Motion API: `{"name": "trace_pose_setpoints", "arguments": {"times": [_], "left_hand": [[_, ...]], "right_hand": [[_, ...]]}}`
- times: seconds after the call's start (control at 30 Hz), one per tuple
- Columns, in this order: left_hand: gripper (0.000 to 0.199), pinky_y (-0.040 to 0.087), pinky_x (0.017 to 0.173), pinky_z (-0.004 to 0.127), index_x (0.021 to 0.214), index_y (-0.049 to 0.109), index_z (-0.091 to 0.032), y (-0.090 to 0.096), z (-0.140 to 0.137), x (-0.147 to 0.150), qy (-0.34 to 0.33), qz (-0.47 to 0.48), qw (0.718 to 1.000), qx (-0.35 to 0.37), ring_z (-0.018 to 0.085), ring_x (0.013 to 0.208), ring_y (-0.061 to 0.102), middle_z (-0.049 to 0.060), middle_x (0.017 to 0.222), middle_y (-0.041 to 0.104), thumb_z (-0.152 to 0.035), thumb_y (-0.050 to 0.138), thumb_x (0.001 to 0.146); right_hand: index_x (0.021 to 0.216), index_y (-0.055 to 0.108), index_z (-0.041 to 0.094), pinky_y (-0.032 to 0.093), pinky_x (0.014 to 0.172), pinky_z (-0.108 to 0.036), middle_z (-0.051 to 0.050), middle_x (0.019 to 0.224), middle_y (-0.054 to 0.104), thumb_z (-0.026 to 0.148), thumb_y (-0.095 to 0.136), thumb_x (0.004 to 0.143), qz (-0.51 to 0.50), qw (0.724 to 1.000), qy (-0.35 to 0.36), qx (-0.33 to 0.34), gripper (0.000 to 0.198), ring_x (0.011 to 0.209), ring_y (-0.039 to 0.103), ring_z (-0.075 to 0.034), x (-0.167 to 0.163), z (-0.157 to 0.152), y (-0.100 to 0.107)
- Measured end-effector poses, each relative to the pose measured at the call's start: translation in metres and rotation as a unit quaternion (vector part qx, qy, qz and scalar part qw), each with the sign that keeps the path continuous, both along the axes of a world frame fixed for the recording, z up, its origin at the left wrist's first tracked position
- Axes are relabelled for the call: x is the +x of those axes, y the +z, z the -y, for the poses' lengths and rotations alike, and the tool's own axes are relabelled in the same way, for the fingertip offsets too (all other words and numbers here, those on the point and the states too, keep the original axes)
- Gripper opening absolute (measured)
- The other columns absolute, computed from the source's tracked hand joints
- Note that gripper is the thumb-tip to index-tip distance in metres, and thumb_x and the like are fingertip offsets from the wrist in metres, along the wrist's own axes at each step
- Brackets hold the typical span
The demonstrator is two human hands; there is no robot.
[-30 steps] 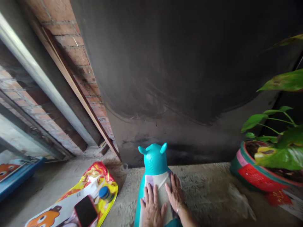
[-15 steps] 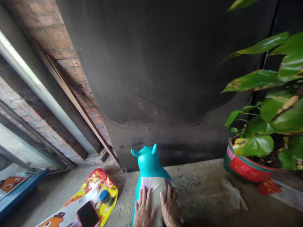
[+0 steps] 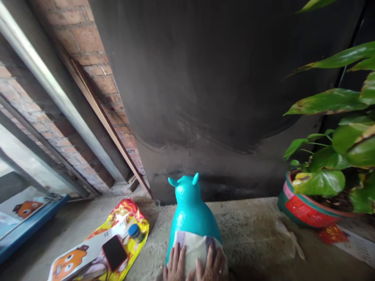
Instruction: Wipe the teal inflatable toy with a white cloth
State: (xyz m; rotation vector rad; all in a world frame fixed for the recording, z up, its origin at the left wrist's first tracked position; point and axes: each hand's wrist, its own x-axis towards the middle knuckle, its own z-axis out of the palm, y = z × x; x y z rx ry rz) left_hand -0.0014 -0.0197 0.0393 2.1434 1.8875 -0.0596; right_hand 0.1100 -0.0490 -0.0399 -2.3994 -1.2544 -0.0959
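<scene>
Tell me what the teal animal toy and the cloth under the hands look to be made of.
Teal toy: likely smooth inflated vinyl or soft plastic, going by its glossy, rounded, seamless surface. Cloth: seemingly thin woven fabric, matte and pale with darker patches, draped over the toy's back beneath the left hand and right hand.

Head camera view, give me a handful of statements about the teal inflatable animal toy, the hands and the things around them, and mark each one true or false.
1. Both hands, left hand and right hand, lie flat on the pale cloth draped over the teal inflatable animal toy. True.
2. The black phone lies on the red and yellow printed bag. True.
3. The green leafy plant in the red and green pot stands left of the toy. False: it stands to the right.
4. The blue-capped small bottle sits on the toy's head. False: it lies on the printed bag, beside the phone.
5. The toy's two ears point up towards the dark wall. True.
</scene>
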Motion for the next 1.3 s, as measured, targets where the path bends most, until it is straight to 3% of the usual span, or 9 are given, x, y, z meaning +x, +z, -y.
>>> {"name": "trace_pose_setpoints", "arguments": {"times": [0.17,0.37,0.5,0.6,0.7,0.77,0.9,1.1,1.3], "left_hand": [[0.067,0.025,0.114,0.056,0.148,0.021,-0.024,0.017,-0.034,0.008,0.018,0.073,0.996,-0.045,0.026,0.148,0.009,0.005,0.160,0.007,-0.047,0.037,0.087],[0.066,0.031,0.113,0.055,0.148,0.022,-0.023,0.002,-0.050,-0.009,-0.014,0.148,0.987,-0.063,0.026,0.148,0.010,0.007,0.160,0.008,-0.047,0.039,0.088],[0.057,0.030,0.118,0.037,0.144,0.035,-0.018,-0.002,-0.061,-0.020,-0.014,0.175,0.984,0.013,0.020,0.145,0.023,0.008,0.157,0.026,-0.037,0.037,0.090],[0.061,0.026,0.120,0.041,0.145,0.032,-0.019,0.016,-0.070,-0.013,-0.040,0.185,0.980,0.068,0.020,0.146,0.018,0.007,0.158,0.024,-0.019,0.039,0.085],[0.072,0.021,0.121,0.051,0.144,0.034,-0.028,0.043,-0.073,-0.002,-0.127,0.200,0.971,0.039,0.023,0.147,0.017,0.001,0.157,0.027,-0.008,0.041,0.075],[0.070,0.015,0.121,0.056,0.137,0.045,-0.035,0.059,-0.071,0.003,-0.191,0.210,0.959,0.013,0.024,0.144,0.027,-0.003,0.149,0.043,-0.008,0.044,0.073],[0.047,0.014,0.122,0.048,0.105,0.066,-0.035,0.073,-0.061,-0.004,-0.241,0.208,0.948,-0.007,0.018,0.117,0.057,-0.002,0.109,0.069,-0.010,0.040,0.075],[0.039,0.045,0.094,0.029,0.096,0.066,-0.028,0.083,-0.058,-0.033,-0.197,0.177,0.964,-0.005,0.016,0.099,0.062,0.000,0.098,0.068,-0.012,0.042,0.071],[0.028,0.046,0.084,0.024,0.095,0.064,-0.024,0.135,-0.084,-0.052,-0.169,0.170,0.969,0.052,0.014,0.093,0.062,0.002,0.097,0.064,-0.017,0.040,0.081]], "right_hand": [[0.138,0.045,0.017,0.038,0.094,-0.069,-0.022,0.145,0.038,0.048,0.046,0.086,-0.140,0.988,0.051,-0.048,0.061,0.132,0.038,-0.043,0.031,-0.064,0.050],[0.130,0.050,0.006,0.048,0.092,-0.049,-0.026,0.131,0.052,0.047,0.009,0.092,-0.185,0.981,0.056,-0.007,0.070,0.120,0.054,-0.032,0.086,-0.108,0.052],[0.110,0.065,0.014,0.054,0.079,-0.038,-0.018,0.106,0.067,0.053,0.006,0.091,-0.202,0.972,0.119,0.022,0.073,0.092,0.067,-0.026,0.099,-0.102,0.050],[0.097,0.068,0.019,0.053,0.076,-0.036,-0.015,0.094,0.067,0.061,0.009,0.091,-0.203,0.963,0.168,0.057,0.073,0.085,0.066,-0.025,0.086,-0.082,0.061],[0.084,0.067,0.026,0.051,0.075,-0.026,-0.008,0.084,0.065,0.067,0.020,0.091,-0.213,0.938,0.256,0.094,0.063,0.082,0.064,-0.019,0.065,-0.055,0.073],[0.076,0.064,0.026,0.050,0.073,-0.023,-0.005,0.077,0.062,0.067,0.021,0.091,-0.215,0.925,0.291,0.116,0.061,0.076,0.063,-0.016,0.054,-0.036,0.079],[0.071,0.058,0.026,0.047,0.068,-0.021,-0.002,0.073,0.058,0.057,0.022,0.095,-0.210,0.912,0.309,0.168,0.053,0.069,0.059,-0.014,0.052,-0.009,0.094],[0.074,0.056,0.026,0.045,0.065,-0.020,0.003,0.070,0.060,0.030,0.041,0.083,-0.230,0.911,0.327,0.102,0.018,0.066,0.060,-0.013,0.084,-0.013,0.151],[0.076,0.057,0.023,0.046,0.071,-0.025,-0.001,0.079,0.060,0.028,0.038,0.082,-0.214,0.910,0.325,0.142,0.020,0.076,0.059,-0.016,0.091,-0.052,0.215]]}}
